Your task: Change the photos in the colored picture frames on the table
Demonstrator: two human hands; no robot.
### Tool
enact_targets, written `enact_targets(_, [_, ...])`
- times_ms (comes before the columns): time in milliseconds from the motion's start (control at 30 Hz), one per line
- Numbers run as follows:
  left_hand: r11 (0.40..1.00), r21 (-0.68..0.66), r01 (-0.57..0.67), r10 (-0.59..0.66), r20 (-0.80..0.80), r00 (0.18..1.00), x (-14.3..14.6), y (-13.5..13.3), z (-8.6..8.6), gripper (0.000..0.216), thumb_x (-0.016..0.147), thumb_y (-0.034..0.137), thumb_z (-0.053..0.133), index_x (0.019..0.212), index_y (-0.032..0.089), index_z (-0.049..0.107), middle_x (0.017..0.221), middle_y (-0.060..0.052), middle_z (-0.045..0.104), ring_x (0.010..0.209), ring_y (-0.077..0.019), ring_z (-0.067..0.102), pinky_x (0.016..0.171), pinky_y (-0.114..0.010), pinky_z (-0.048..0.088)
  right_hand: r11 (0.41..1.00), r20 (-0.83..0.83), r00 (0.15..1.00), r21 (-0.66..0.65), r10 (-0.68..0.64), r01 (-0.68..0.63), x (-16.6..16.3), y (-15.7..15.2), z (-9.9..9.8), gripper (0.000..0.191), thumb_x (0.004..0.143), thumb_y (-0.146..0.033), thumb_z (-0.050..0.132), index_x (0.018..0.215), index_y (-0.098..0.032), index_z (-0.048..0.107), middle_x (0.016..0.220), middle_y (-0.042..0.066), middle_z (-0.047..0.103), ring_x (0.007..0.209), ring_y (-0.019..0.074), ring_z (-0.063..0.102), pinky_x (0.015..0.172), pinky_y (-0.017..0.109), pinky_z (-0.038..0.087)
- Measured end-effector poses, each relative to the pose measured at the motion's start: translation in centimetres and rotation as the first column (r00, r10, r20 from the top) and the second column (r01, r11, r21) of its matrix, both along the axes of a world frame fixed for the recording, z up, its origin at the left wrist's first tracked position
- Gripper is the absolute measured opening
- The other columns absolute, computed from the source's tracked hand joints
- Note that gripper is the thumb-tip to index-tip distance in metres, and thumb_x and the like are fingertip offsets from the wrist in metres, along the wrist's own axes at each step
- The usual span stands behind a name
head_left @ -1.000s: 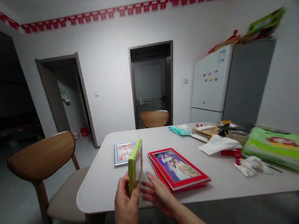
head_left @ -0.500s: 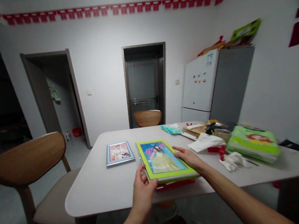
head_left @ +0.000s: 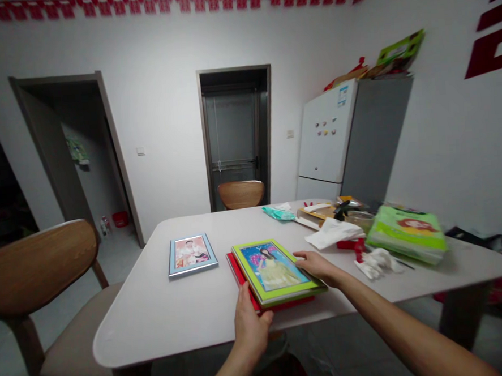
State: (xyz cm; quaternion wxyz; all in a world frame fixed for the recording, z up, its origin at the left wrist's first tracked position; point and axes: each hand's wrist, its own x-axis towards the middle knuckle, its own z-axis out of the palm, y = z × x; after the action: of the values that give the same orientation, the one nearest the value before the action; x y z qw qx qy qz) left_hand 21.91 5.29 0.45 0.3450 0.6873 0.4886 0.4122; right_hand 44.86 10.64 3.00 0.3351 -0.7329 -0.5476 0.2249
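Note:
A lime-green picture frame [head_left: 294, 293] with a photo of a person in a yellow dress lies on top of a red frame [head_left: 234, 265]. The red one shows along the left and near edges, the rest being covered. My left hand [head_left: 250, 318] is curved round the near left corner of the red frame, thumb at the near side. On the right, my right hand [head_left: 317, 266] grips the green frame's edge, its fingertips over the border and the other fingers partly hidden. A light-blue picture frame [head_left: 211, 250] with a pink photo lies flat to the left, apart from both hands.
On the table [head_left: 157, 324], right of my hands, lie white tissue [head_left: 332, 232], white gloves [head_left: 377, 262], a green package [head_left: 407, 232] and a teal wrapper [head_left: 278, 213]. Wooden chairs stand at left [head_left: 47, 263] and behind the table [head_left: 242, 195]. A fridge [head_left: 327, 143] stands at the back right.
The green frame has come down onto the red frame, which now shows more at the left. My left hand has shifted from the green frame's edge to the red frame's corner. The view has turned slightly right.

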Motion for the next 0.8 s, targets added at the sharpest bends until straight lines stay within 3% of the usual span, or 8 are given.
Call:
enact_targets(233, [1.000,0.013,-0.028,0.028,-0.028,0.999,-1.0,0.6,0.1,0.070,0.059,0.006,0.052,0.123,0.017,0.027,0.123,-0.007,0.046,0.114,-0.0194,0.040,0.093,-0.029,0.031,1.000,0.195,0.981,0.020,-0.012,0.008,-3.3,0.9,0.0,0.047,0.064,-0.013,0.043,0.110,-0.011,0.053,0.112,0.011,0.055,0.101,0.0194,0.050,0.084,0.024,0.035])
enact_targets(367, [0.996,0.087,0.019,-0.010,-0.099,0.995,-1.4,0.2,-0.3,0.075,0.058,0.004,0.050,0.126,0.016,0.022,0.128,-0.008,0.040,0.115,-0.0180,0.039,0.092,-0.025,0.032,1.000,0.238,0.971,-0.002,-0.002,0.003,-3.2,0.0,-0.1,0.044,0.069,-0.016,0.040,0.111,-0.008,0.051,0.111,0.013,0.055,0.097,0.0193,0.053,0.081,0.024,0.037])
enact_targets(467, [0.992,0.116,0.040,-0.020,-0.176,0.984,-1.6,0.4,-1.0,0.073,0.061,0.004,0.045,0.128,0.014,0.019,0.122,-0.010,0.046,0.106,-0.0186,0.048,0.086,-0.025,0.037,1.000,0.262,0.965,-0.008,0.012,-0.010,-3.1,-0.8,-0.3,0.040,0.071,-0.017,0.039,0.108,-0.012,0.053,0.106,0.010,0.059,0.091,0.0181,0.055,0.076,0.023,0.038])
enact_targets(667, [0.973,0.230,-0.015,0.102,-0.372,0.923,-2.1,2.1,-1.1,0.061,0.067,0.009,0.040,0.126,0.008,0.026,0.102,-0.012,0.061,0.087,-0.0208,0.059,0.073,-0.024,0.043,0.998,0.283,0.957,0.020,-0.055,0.051,-4.0,-0.6,-0.4,0.034,0.075,-0.017,0.039,0.106,-0.011,0.052,0.103,0.011,0.059,0.093,0.0197,0.054,0.077,0.025,0.038])
enact_targets(800, [0.969,0.247,-0.027,0.135,-0.433,0.891,-2.5,3.6,-0.3,0.055,0.070,0.011,0.039,0.125,0.010,0.030,0.101,-0.010,0.062,0.086,-0.0206,0.059,0.072,-0.024,0.043,0.989,0.260,0.954,0.050,-0.151,0.143,-5.1,-0.5,0.3,0.026,0.081,-0.025,0.043,0.104,-0.015,0.051,0.101,0.007,0.056,0.090,0.0157,0.053,0.078,0.028,0.041])
